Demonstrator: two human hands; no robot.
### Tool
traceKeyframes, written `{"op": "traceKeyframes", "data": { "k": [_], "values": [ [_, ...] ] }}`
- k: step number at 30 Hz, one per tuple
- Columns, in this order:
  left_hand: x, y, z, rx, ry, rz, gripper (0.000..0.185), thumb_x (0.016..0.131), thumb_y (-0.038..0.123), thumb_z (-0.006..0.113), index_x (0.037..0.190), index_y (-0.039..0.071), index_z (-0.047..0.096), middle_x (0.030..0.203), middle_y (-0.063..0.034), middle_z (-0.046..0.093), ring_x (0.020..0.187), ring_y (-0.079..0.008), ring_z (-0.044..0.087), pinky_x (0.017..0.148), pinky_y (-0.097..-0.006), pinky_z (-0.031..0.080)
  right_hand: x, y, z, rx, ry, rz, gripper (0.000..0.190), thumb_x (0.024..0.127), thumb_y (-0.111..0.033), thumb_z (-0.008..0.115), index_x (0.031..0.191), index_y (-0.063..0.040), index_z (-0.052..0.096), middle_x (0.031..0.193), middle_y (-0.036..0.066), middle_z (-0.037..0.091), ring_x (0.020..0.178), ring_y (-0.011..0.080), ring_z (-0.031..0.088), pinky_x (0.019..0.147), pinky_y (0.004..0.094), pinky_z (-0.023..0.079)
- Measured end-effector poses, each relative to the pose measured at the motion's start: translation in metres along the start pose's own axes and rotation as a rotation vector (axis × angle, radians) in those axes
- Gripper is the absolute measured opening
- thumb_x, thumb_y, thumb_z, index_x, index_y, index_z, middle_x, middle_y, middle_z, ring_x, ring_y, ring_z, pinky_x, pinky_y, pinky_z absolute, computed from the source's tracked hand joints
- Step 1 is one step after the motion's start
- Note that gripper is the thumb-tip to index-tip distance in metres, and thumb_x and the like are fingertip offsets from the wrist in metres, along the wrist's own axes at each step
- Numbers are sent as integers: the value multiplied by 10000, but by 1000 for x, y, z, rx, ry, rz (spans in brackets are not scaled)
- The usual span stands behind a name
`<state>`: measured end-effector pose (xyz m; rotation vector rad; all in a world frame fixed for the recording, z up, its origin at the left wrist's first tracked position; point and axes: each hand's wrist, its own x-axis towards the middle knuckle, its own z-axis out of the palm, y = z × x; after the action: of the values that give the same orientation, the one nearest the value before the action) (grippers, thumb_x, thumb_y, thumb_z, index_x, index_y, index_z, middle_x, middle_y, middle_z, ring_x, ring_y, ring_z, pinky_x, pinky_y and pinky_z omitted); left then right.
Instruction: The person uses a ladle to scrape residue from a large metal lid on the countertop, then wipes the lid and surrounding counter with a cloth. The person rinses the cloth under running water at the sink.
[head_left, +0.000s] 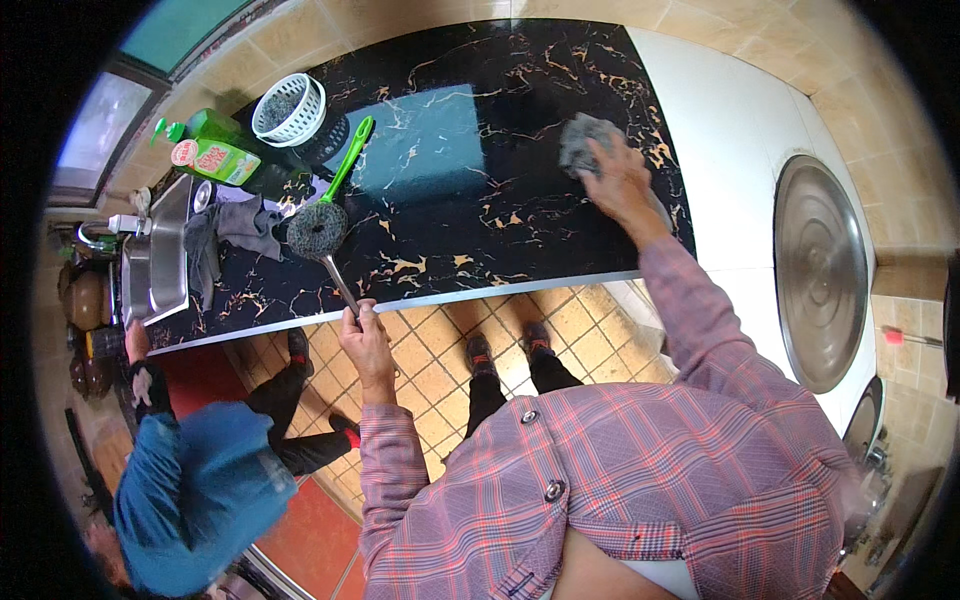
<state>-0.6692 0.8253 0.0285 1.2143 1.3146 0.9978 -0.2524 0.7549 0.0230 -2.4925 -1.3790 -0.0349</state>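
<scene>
My right hand (619, 176) presses a grey cloth (589, 142) onto the black marbled countertop (525, 225), towards its right end. Down at the front edge, my left hand (366, 341) grips a metal handle (341, 285) whose far end runs up to a round steel-wool scrubber (318, 229). A bright green handle (349, 159) extends from beyond the scrubber over the counter; how it joins the scrubber cannot be told. Left of the scrubber, a dark grey cloth (251, 227) lies crumpled beside the sink and hangs towards its basin.
A white perforated basket (309, 112) with steel wool stands at the back left, near a green pump bottle (217, 161). The steel sink (169, 255) is at far left, with a person in blue (202, 495) nearby. A large round metal lid (821, 274) sits on the white surface at right.
</scene>
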Motion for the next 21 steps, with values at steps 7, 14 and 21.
{"op": "traceKeyframes", "data": {
  "k": [7,14,21],
  "values": [
    [54,-25,-31,54,10,6,153,990,180,528,939,62,611,602,83,403,490,-9,340,441,-204,247,-40,-201,52,329,13,-513,417,695,-287,754,1100,-263,657,1328,100,510,1144,338,477,852,517,415],
    [70,-34,-48,302,-103,144,184,971,171,525,911,25,620,665,2,484,607,-97,427,542,-280,337,-107,-94,22,204,-3,-491,473,533,-173,821,991,-196,703,1269,81,574,1148,333,526,928,467,438],
    [69,-32,-51,181,-151,60,168,978,166,508,925,41,607,697,38,437,633,-79,371,545,-260,291,-21,-128,24,265,281,11,376,673,-199,719,1042,-132,692,1091,166,649,999,348,591,907,401,476]
  ]
}}
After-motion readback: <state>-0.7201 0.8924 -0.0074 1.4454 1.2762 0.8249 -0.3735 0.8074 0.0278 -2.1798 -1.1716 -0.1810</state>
